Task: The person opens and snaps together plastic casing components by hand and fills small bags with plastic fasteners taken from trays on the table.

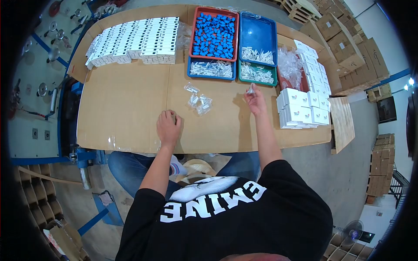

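Note:
My left hand (169, 127) rests palm down on the cardboard tabletop (122, 108), its fingers loosely bent and the thumb apart. No object shows in it. To its upper right lie several small clear plastic bags (203, 104) with white pieces inside. My right hand (256, 102) is raised just below the green tray (261, 81), with thumb and fingers pinched on a small whitish piece (250, 90); its exact kind is too small to tell. White slim pieces (257, 73) fill the green tray.
A red tray (192, 45) of blue parts and a blue tray (190, 71) of white pieces stand at the back. Beside them is another blue tray (257, 32). Rows of white boxes (135, 41) stand left; stacked white boxes (300, 108) and a crumpled plastic bag (289, 65) are right.

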The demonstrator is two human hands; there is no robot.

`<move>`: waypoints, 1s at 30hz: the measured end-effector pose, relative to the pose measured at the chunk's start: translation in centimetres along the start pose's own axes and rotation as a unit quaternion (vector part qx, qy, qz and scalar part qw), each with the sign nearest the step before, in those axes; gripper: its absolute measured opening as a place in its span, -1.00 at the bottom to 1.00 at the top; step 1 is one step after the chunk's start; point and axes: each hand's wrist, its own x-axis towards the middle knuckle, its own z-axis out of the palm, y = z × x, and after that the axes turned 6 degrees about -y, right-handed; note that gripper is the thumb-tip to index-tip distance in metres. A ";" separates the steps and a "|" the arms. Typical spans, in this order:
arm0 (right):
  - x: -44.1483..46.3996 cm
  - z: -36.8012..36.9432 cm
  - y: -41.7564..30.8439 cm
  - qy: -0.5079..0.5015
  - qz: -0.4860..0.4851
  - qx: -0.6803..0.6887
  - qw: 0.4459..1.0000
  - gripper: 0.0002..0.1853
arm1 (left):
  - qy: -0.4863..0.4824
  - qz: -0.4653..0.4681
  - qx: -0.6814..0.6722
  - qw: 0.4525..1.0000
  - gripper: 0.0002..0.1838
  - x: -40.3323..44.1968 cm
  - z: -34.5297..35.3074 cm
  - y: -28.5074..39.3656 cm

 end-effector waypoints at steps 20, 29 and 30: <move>9.0 2.0 -11.1 0.053 -0.133 -0.744 0.652 -0.87 | 0.007 0.006 -0.009 1.000 -0.77 0.2 0.1 -0.3; 7.9 2.5 -11.6 0.020 -0.290 -0.778 0.557 -0.89 | 0.014 0.005 -0.003 1.000 -0.76 0.2 0.2 -0.3; 7.5 2.8 -11.7 0.021 -0.290 -0.778 0.557 -0.89 | 0.013 0.004 -0.004 1.000 -0.76 0.2 0.1 -0.2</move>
